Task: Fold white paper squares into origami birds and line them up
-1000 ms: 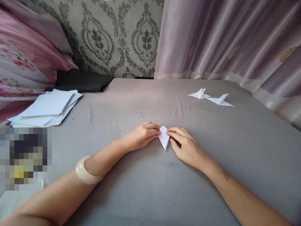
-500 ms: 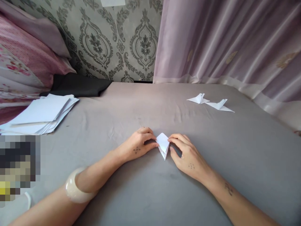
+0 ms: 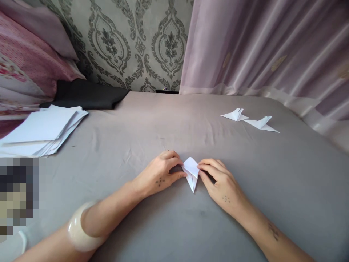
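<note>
**Small white kite-shaped piece of folded paper (image 3: 191, 169) held at both side corners**

Paper: matte, crisp creases, long tip toward the person, blunter corner away. Upper flap's loose edge slants down to the right; below it, narrow folds meet along a thin dark centre line. Sits mid-view, between the hands, at the smooth grey cloth-covered surface (image 3: 169, 225); can't tell if flat on it or slightly raised.

Bare left hand (image 3: 158, 171): thumb and fingertips pinching the paper's left side, thumb lower; other fingers bent, close together. Bare right hand (image 3: 223, 182): fingertips and thumb pinching the right corner, fingers nearly together. Dotted dark marks on the backs of both. Glossy cream bangle (image 3: 75, 227) on left forearm.

Farther out: two white folded-paper birds (image 3: 262, 124), far right, tips touching or nearly so. Loose stack of white paper sheets (image 3: 38, 127) far left, black folded sheet of material (image 3: 84, 96) just behind. Grey damask-patterned wall (image 3: 141, 47), shiny mauve curtain (image 3: 231, 40) at back.
</note>
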Demonstrator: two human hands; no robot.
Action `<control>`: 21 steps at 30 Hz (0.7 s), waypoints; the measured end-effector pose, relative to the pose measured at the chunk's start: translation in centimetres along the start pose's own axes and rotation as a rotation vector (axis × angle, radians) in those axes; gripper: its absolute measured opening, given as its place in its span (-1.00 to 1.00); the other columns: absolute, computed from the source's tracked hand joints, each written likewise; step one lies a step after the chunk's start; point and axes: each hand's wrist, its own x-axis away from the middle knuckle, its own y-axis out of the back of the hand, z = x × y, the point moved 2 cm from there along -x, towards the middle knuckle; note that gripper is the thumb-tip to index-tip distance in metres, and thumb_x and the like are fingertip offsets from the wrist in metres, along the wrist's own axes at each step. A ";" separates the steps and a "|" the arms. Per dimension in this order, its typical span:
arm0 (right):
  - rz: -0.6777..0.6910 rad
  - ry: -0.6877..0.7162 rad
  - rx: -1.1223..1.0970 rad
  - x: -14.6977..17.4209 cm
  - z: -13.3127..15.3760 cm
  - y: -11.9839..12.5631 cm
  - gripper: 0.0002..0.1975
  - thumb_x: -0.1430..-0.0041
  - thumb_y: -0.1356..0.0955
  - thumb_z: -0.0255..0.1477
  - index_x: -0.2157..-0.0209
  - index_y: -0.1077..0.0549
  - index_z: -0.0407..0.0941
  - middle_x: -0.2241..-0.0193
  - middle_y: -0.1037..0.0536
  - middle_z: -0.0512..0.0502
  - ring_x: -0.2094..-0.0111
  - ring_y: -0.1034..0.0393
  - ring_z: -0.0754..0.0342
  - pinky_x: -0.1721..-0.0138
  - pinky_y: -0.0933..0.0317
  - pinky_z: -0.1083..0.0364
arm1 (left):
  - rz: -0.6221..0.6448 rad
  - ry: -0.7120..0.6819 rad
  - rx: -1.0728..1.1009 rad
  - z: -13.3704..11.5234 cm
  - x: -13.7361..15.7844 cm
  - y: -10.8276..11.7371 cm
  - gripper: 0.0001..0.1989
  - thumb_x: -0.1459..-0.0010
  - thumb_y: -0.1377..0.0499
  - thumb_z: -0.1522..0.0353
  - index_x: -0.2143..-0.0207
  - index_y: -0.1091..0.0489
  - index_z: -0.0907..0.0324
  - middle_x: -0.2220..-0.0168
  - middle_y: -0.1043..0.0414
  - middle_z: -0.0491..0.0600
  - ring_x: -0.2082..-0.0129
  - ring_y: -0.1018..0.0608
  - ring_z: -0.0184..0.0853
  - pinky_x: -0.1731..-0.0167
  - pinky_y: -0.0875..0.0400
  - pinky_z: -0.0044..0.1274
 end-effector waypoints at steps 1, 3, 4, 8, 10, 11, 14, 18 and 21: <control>-0.004 0.011 0.000 0.0 -0.1 0.0 -0.83 -0.29 -0.25 -0.55 0.21 -0.46 -0.12 0.19 -0.50 -0.13 0.15 -0.34 0.02 0.11 -0.31 0.01 | -0.009 0.027 -0.002 0.0 0.0 -0.1 -0.78 -0.20 -0.21 0.25 0.17 -0.45 0.19 0.19 -0.43 0.01 0.22 -0.49 -0.30 0.22 -0.44 -0.48; 0.000 0.022 0.013 0.0 -0.2 -0.1 -0.82 -0.29 -0.23 -0.55 0.21 -0.46 -0.11 0.19 -0.49 -0.12 0.15 -0.34 0.02 0.12 -0.31 0.01 | -0.018 0.069 -0.012 0.1 0.0 -0.2 -0.86 -0.23 -0.17 0.30 0.21 -0.44 0.17 0.21 -0.42 -0.02 0.26 -0.49 -0.34 0.28 -0.43 -0.51; 0.007 0.022 0.025 0.1 -0.2 -0.1 -0.82 -0.30 -0.23 -0.56 0.20 -0.45 -0.11 0.19 -0.49 -0.12 0.15 -0.34 0.02 0.12 -0.31 0.01 | -0.019 0.074 -0.024 0.0 0.0 -0.3 -0.88 -0.24 -0.16 0.32 0.23 -0.44 0.16 0.22 -0.42 -0.03 0.28 -0.49 -0.35 0.29 -0.43 -0.52; 0.029 -0.018 0.055 0.2 -0.4 -0.1 -0.84 -0.28 -0.25 -0.55 0.14 -0.39 -0.09 0.14 -0.48 -0.13 0.10 -0.34 -0.01 0.07 -0.30 -0.02 | -0.009 0.005 -0.137 -0.5 0.1 -0.4 -0.85 -0.30 -0.07 0.37 0.25 -0.43 0.18 0.24 -0.40 -0.01 0.27 -0.48 -0.33 0.29 -0.43 -0.50; 0.020 -0.064 0.045 0.2 -0.4 -0.1 -0.81 -0.26 -0.27 -0.54 0.09 -0.35 -0.09 0.11 -0.46 -0.14 0.09 -0.34 -0.01 0.06 -0.30 -0.03 | 0.000 -0.041 -0.205 -0.9 0.1 -0.3 -0.80 -0.32 -0.01 0.39 0.26 -0.43 0.20 0.26 -0.40 0.01 0.28 -0.46 -0.32 0.31 -0.43 -0.49; 0.019 -0.083 0.034 0.2 -0.4 0.0 -0.78 -0.26 -0.27 -0.53 0.07 -0.33 -0.08 0.10 -0.46 -0.14 0.08 -0.34 -0.01 0.06 -0.31 -0.02 | 0.001 -0.061 -0.239 -1.1 0.1 -0.3 -0.78 -0.33 0.01 0.39 0.27 -0.42 0.22 0.27 -0.39 0.01 0.30 -0.45 -0.31 0.33 -0.42 -0.49; 0.036 -0.092 0.021 0.1 -0.3 0.1 -0.77 -0.25 -0.26 -0.54 0.06 -0.33 -0.07 0.09 -0.45 -0.14 0.06 -0.34 -0.01 0.04 -0.31 -0.02 | 0.002 -0.108 -0.327 -1.6 0.1 -0.2 -0.74 -0.34 0.04 0.41 0.32 -0.41 0.24 0.31 -0.38 0.02 0.34 -0.42 -0.31 0.40 -0.40 -0.50; 0.038 -0.053 0.053 0.0 0.1 0.1 -0.81 -0.27 -0.23 -0.54 0.12 -0.39 -0.08 0.09 -0.46 -0.17 0.04 -0.35 -0.05 0.03 -0.30 -0.06 | 0.008 -0.116 -0.351 -1.9 0.2 -0.3 -0.74 -0.33 0.05 0.42 0.34 -0.39 0.24 0.33 -0.38 0.02 0.36 -0.41 -0.31 0.41 -0.39 -0.50; 0.027 -0.059 0.046 -0.1 0.0 0.1 -0.83 -0.29 -0.23 -0.51 0.16 -0.41 -0.09 0.11 -0.47 -0.17 0.06 -0.37 -0.05 0.04 -0.32 -0.06 | -0.003 -0.013 -0.258 -1.6 0.3 -0.5 -0.77 -0.34 0.03 0.39 0.28 -0.40 0.21 0.30 -0.39 0.01 0.31 -0.44 -0.31 0.38 -0.41 -0.51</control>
